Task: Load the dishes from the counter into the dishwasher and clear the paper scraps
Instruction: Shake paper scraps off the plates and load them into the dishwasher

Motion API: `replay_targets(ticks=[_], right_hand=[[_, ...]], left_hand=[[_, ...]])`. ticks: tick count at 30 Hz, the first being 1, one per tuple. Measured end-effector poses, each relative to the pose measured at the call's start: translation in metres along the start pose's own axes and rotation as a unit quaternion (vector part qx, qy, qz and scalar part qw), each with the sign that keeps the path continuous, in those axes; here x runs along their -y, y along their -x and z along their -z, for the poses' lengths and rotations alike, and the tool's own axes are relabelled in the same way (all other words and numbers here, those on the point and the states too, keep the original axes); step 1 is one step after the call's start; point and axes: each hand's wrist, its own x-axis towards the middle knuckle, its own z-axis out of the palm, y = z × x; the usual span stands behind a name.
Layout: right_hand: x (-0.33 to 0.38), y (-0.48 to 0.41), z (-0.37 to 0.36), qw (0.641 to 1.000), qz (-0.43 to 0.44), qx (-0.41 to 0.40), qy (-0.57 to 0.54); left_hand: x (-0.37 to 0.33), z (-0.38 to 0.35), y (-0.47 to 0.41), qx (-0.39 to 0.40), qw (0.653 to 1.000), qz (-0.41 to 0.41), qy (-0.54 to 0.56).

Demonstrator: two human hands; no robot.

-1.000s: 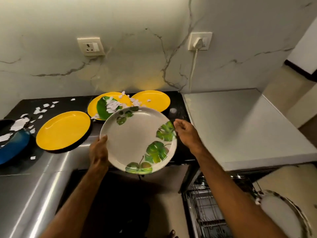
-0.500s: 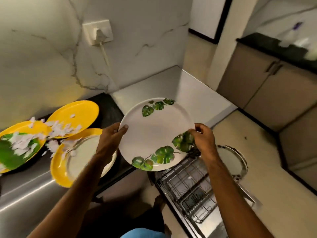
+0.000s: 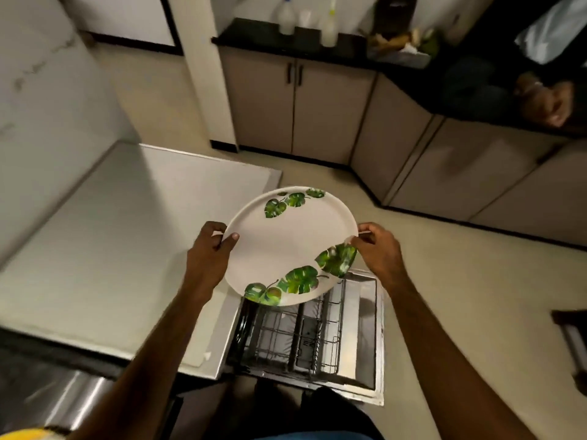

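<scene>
The loading step is under way: both hands are carrying the plate (image 3: 286, 246), white with green leaves, in the air between the counter (image 3: 127, 249) and the open dishwasher (image 3: 365, 328). The left hand (image 3: 206, 252) is gripping the left rim, with the thumb lying on the face and the fingers (image 3: 213, 226) curling round behind. The right hand (image 3: 379, 252) is pinching the right rim just above a leaf, its fingers (image 3: 370, 230) closing on the edge. The plate is tilting, its face turning up toward the camera. In this view its lower edge is overlapping the far end of the rack (image 3: 298, 341), and nothing but the two hands is touching it. So by my reading this dish is partway to its slot, not yet in. The next move is calling for a drop toward the rack and a turn onto the rim, so the plate is standing upright as it goes between the wire tines. That will want an easy descent, and probably one hand letting go near the bottom. A sliver of a yellow dish (image 3: 22, 435) is peeking in at the bottom left corner, so more loading is waiting, and no paper scraps are showing from here.
</scene>
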Motion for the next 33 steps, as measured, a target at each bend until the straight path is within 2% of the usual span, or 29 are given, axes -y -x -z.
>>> replay_targets(ticks=[6,11,18,23,33], right_hand=[[-0.057,-0.028,0.028,0.996,-0.006,-0.031,0.086],[-0.121,-0.075,0.013,0.99,-0.029,-0.05,0.127],[-0.225,-0.142,-0.035,0.984,-0.052,-0.031,0.169],[-0.287,-0.179,-0.074,0.982,-0.022,-0.017,0.188],[-0.336,-0.225,-0.127,0.985,0.028,-0.032,0.166]], left_hand=[[-0.002,-0.079,-0.042,0.069,0.994,-0.048,-0.072],[0.028,-0.154,-0.079,0.05,0.989,-0.052,-0.125],[0.114,-0.24,-0.143,0.029,0.977,-0.055,-0.202],[0.175,-0.279,-0.188,0.007,0.971,-0.064,-0.23],[0.269,-0.308,-0.245,-0.019,0.974,-0.086,-0.208]])
